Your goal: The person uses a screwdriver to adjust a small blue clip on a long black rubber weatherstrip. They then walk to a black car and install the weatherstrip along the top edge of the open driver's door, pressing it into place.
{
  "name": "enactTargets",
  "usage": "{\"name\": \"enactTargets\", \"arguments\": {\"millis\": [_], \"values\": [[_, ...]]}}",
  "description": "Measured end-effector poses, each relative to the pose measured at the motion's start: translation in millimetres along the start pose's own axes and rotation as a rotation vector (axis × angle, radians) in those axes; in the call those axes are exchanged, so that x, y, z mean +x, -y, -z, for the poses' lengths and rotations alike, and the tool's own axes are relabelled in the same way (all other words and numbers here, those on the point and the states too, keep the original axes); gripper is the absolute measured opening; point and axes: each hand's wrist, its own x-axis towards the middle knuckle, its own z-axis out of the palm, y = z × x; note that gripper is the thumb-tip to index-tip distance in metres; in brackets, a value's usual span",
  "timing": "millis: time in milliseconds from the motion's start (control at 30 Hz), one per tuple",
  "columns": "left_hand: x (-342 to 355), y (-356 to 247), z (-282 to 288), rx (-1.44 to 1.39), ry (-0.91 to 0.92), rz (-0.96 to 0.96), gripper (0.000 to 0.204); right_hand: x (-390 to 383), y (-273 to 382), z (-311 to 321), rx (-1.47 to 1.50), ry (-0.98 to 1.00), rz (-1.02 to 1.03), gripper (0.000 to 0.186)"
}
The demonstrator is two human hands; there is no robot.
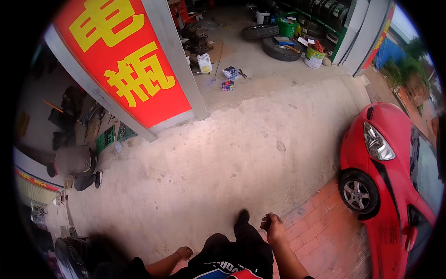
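My left hand (pixel 184 253) hangs low beside my left thigh. Its fingers are curled in, and the palm is hidden, so whatever it may hold cannot be made out. Farther forward on the other side, my right hand (pixel 273 226) is held out above the edge of the red brick paving (pixel 312 222). Its fingers are loosely bent and apart, with nothing visible between them. Neither hand touches anything around it. One dark shoe (pixel 243 217) of mine is forward on the concrete floor (pixel 223 158).
A red car (pixel 388 162) stands at the right. Left of centre rises a red sign pillar (pixel 162 88). A person (pixel 76 166) crouches near green tool cases (pixel 106 138). Ahead lie tyres (pixel 281 49), a white jug (pixel 204 63), a bucket (pixel 314 57) and small boxes (pixel 228 85).
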Motion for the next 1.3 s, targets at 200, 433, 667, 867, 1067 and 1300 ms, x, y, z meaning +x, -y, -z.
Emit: {"name": "enactTargets", "arguments": {"millis": [200,433,667,867,1067,1300], "values": [[142.7,-82.1,208.4,-0.368,-0.099,0.513,0.025,208.5,204.5,-224.1,-0.660,0.428,0.419,0.029],[358.7,-120.8,463.2,0.095,0.198,0.210,0.019,372.1,390.3,-314.8,-0.885,0.347,0.216,0.032],[591.5,-224.3,885.1,-1.017,-0.281,0.355,0.014,451.1,631.2,-276.7,-0.837,-0.145,-0.012,0.033],[772.0,-227.8,1123.5,-1.163,-0.536,0.122,0.013,639.2,776.4,-320.4,-0.658,-0.340,-0.081,0.029],[784.4,-260.3,1245.7,-0.766,-0.008,0.561,0.018,851.3,947.9,-535.0,-0.641,-0.169,-0.121,0.026],[838.1,-263.8,1410.3,-1.118,-0.147,0.550,0.007,1039.8,1223.4,-908.0,-0.670,0.212,0.241,0.027]]}}
